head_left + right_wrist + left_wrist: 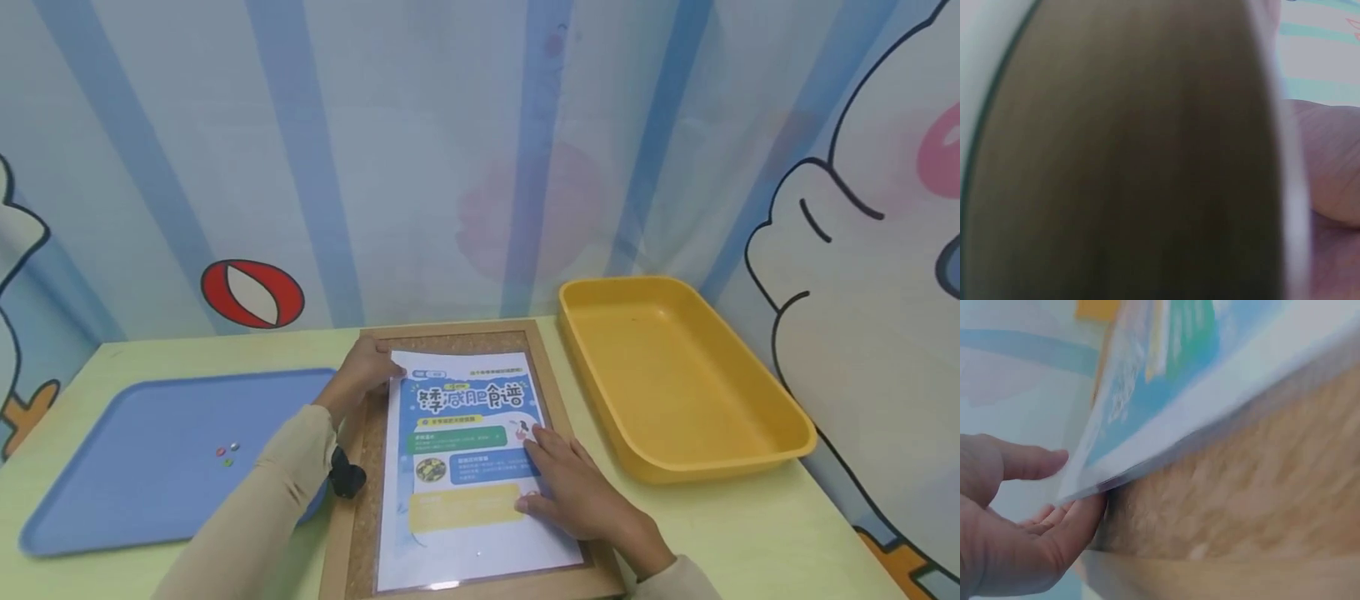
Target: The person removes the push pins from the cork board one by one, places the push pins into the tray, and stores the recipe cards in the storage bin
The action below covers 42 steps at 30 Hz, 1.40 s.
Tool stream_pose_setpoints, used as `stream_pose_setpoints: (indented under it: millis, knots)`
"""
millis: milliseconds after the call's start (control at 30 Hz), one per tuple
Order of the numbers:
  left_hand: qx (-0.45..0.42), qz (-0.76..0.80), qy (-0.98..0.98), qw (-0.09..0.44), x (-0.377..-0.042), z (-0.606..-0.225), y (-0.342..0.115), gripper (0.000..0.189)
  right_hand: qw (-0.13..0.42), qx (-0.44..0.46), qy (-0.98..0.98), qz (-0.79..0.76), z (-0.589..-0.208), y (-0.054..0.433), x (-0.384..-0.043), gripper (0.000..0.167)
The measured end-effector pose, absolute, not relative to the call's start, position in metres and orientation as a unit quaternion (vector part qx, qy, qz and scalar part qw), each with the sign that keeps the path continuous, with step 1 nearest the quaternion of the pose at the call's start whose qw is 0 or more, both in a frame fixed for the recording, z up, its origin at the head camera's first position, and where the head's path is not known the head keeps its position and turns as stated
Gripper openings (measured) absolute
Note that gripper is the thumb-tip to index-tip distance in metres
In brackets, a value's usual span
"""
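Note:
A laminated sheet point(465, 542) with blue, green and yellow printed blocks lies over a wood-framed cork board point(366, 500). At its top left corner is my left hand point(363, 371). The left wrist view shows that hand's point(1022, 544) fingers under the sheet's point(1210, 419) corner and the thumb above it, with the edge raised off the cork point(1254, 487). My right hand point(573, 487) rests on the sheet's right side, fingers spread and pointing up and left. In the right wrist view a blurred brown surface hides most of the work.
To the left is a blue tray point(150, 467) with several tiny coloured pieces point(227, 454) on it. A deep yellow tray point(675, 375) stands to the right. Behind the pale yellow table point(712, 533) hangs a striped, cartoon-printed backdrop point(420, 167).

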<state>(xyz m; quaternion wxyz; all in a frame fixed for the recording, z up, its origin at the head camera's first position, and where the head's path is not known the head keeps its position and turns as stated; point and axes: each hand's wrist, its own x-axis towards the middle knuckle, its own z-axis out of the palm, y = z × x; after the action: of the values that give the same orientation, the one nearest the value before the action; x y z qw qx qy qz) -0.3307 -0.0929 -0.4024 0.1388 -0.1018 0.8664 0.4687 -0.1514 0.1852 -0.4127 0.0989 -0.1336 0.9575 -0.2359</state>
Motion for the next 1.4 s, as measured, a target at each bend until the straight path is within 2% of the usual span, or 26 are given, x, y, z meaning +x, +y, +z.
stream_pose_setpoints:
  millis: [67, 167, 367, 533, 867, 1000, 1200, 1333, 1400]
  knots:
    - [-0.116, 0.511, 0.837, 0.159, -0.322, -0.402, -0.097, 0.026, 0.098, -0.135, 0.957, -0.235, -0.413, 0.184, -0.151, 0.078]
    - [-0.119, 0.558, 0.796, 0.200, -0.306, -0.401, -0.107, 0.045, 0.098, -0.136, 0.957, -0.235, -0.412, 0.183, -0.151, 0.078]
    - [-0.061, 0.627, 0.718, 0.296, -0.268, -0.399, -0.122, 0.049, 0.096, -0.140, 0.959, -0.229, -0.409, 0.183, -0.154, 0.078]
    - [-0.020, 0.644, 0.687, 0.335, -0.243, -0.399, -0.126, 0.057, 0.090, -0.133, 0.959, -0.234, -0.407, 0.185, -0.156, 0.078]
    - [-0.053, 0.660, 0.686, 0.302, -0.229, -0.414, -0.127, 0.059, 0.101, -0.131, 0.952, -0.257, -0.411, 0.185, -0.155, 0.078]
    - [-0.045, 0.675, 0.674, 0.297, -0.224, -0.415, -0.129, 0.059, 0.102, -0.101, 0.947, -0.286, -0.412, 0.187, -0.156, 0.077]
    - [-0.014, 0.681, 0.672, 0.291, -0.222, -0.408, -0.139, 0.064, 0.050, -0.064, 0.940, -0.331, -0.412, 0.190, -0.159, 0.076]
    - [0.014, 0.695, 0.653, 0.299, -0.221, -0.403, -0.145, 0.061, 0.012, -0.039, 0.911, -0.409, -0.410, 0.190, -0.162, 0.067]
    - [0.021, 0.703, 0.642, 0.305, -0.220, -0.401, -0.147, 0.060, 0.015, -0.014, 0.887, -0.462, -0.409, 0.191, -0.164, 0.063]
